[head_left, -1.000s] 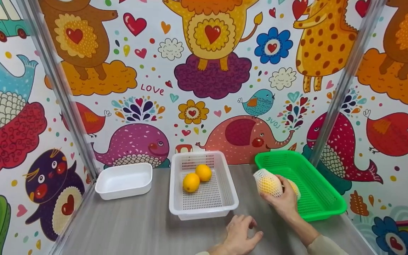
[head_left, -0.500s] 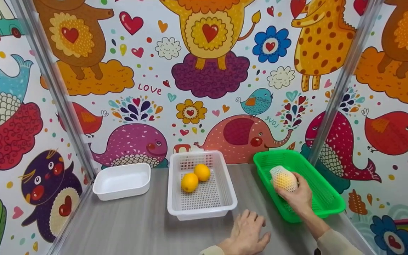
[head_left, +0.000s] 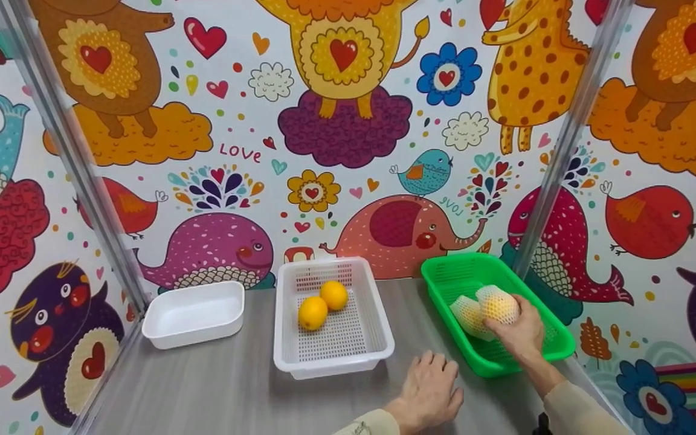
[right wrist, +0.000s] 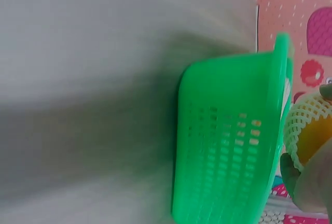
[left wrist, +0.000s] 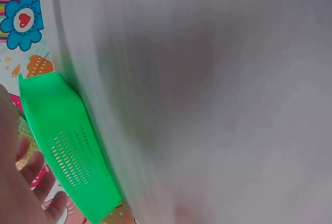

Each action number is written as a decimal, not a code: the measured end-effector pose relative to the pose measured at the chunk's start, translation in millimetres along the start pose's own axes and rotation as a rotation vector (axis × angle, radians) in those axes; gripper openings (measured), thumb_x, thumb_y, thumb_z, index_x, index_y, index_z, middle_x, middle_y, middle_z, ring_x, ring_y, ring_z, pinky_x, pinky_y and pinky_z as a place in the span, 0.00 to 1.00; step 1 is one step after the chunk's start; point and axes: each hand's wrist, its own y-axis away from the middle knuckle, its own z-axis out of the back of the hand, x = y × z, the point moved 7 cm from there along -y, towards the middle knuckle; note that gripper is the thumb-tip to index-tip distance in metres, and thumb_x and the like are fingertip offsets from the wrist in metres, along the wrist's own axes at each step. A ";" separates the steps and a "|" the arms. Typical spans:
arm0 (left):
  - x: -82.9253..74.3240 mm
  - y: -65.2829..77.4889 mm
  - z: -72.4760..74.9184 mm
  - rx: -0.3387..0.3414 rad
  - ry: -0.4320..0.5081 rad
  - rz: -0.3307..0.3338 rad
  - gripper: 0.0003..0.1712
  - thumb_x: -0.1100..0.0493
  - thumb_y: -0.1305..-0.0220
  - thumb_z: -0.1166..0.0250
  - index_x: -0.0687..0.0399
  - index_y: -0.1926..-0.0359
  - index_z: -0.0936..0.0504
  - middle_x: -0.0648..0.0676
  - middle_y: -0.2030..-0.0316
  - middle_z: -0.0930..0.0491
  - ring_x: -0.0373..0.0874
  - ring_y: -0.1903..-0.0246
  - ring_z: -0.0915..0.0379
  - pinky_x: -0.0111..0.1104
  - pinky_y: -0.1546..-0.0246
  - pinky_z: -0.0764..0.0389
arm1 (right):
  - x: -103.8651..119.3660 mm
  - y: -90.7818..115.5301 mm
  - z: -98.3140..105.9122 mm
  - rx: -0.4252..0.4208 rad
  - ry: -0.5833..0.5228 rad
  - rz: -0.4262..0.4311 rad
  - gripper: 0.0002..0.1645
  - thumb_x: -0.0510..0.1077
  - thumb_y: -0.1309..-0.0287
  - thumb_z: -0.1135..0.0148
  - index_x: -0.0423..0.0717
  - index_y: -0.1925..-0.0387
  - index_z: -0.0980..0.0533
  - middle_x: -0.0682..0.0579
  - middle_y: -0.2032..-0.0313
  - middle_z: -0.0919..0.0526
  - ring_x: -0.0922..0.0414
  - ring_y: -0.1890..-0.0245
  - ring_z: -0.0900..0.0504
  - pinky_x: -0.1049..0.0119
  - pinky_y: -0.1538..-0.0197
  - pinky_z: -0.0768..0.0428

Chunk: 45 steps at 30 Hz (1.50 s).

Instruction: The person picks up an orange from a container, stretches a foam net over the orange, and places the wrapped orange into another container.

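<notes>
My right hand (head_left: 523, 331) holds an orange-yellow fruit in a white foam net (head_left: 499, 304) over the green basket (head_left: 493, 365). A gap in the net bares the orange skin of the held fruit (right wrist: 315, 138) in the right wrist view. Just left of it, a second netted fruit (head_left: 469, 315) lies in the basket, partly hidden by the held one. My left hand (head_left: 426, 386) is over the grey table, left of the basket's near end, holding nothing, its fingers loosely bent. Its fingers (left wrist: 35, 169) overlap the view of the basket in the left wrist view.
A white perforated basket (head_left: 387, 338) stands in the middle with two bare oranges (head_left: 324, 305) inside. Farther left is a small white tray (head_left: 194, 337). Patterned walls (head_left: 372, 175) with metal corner posts (head_left: 556, 157) enclose the grey table (head_left: 221, 386).
My right hand has moved rightward over the green basket with a netted fruit. The second netted fruit now shows left of the held one. My left hand has shifted slightly right.
</notes>
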 end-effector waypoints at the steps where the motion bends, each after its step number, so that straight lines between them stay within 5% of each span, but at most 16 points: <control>1: -1.5 -2.7 -0.2 -0.009 -0.007 -0.005 0.13 0.39 0.30 0.37 0.40 0.60 0.23 0.44 0.64 0.24 0.40 0.62 0.29 0.34 0.66 0.27 | -1.8 -2.1 1.0 0.000 0.011 -0.002 0.53 0.48 0.49 0.19 0.37 0.26 0.35 0.31 0.39 0.27 0.35 0.41 0.26 0.36 0.41 0.28; 8: -10.3 -22.0 -8.5 0.069 -0.001 -0.012 0.13 0.41 0.30 0.35 0.41 0.57 0.21 0.44 0.65 0.23 0.38 0.65 0.26 0.32 0.72 0.23 | -16.7 -14.4 6.3 0.015 0.098 -0.043 0.55 0.50 0.50 0.21 0.37 0.26 0.37 0.31 0.40 0.28 0.34 0.43 0.26 0.35 0.45 0.27; 15: -17.9 -33.3 -18.1 0.141 -0.035 0.004 0.15 0.39 0.28 0.36 0.42 0.55 0.20 0.44 0.62 0.21 0.38 0.62 0.26 0.31 0.66 0.21 | -37.1 -22.8 7.1 0.068 0.161 -0.115 0.58 0.51 0.50 0.21 0.35 0.25 0.41 0.30 0.40 0.32 0.32 0.43 0.28 0.33 0.43 0.27; 19: -17.6 -40.0 -21.4 0.128 -0.070 -0.002 0.15 0.38 0.27 0.37 0.41 0.53 0.21 0.44 0.59 0.21 0.38 0.59 0.28 0.31 0.60 0.22 | -46.0 -27.8 4.4 0.096 0.199 -0.136 0.57 0.50 0.49 0.21 0.34 0.26 0.41 0.29 0.41 0.33 0.32 0.44 0.29 0.33 0.42 0.26; 28: -23.9 -51.3 -20.0 -0.027 -0.109 -0.025 0.14 0.39 0.27 0.36 0.40 0.54 0.22 0.45 0.58 0.24 0.40 0.58 0.30 0.31 0.59 0.23 | -59.0 -33.5 1.6 0.126 0.338 -0.011 0.52 0.47 0.52 0.19 0.28 0.34 0.36 0.25 0.46 0.31 0.28 0.49 0.24 0.32 0.47 0.23; 45: -34.5 -75.9 -39.5 0.093 -0.122 0.014 0.11 0.40 0.23 0.38 0.35 0.49 0.22 0.45 0.53 0.27 0.41 0.52 0.32 0.33 0.54 0.24 | -69.2 -37.9 -7.9 0.299 0.553 0.090 0.47 0.45 0.52 0.22 0.23 0.38 0.35 0.23 0.50 0.27 0.26 0.52 0.22 0.30 0.54 0.20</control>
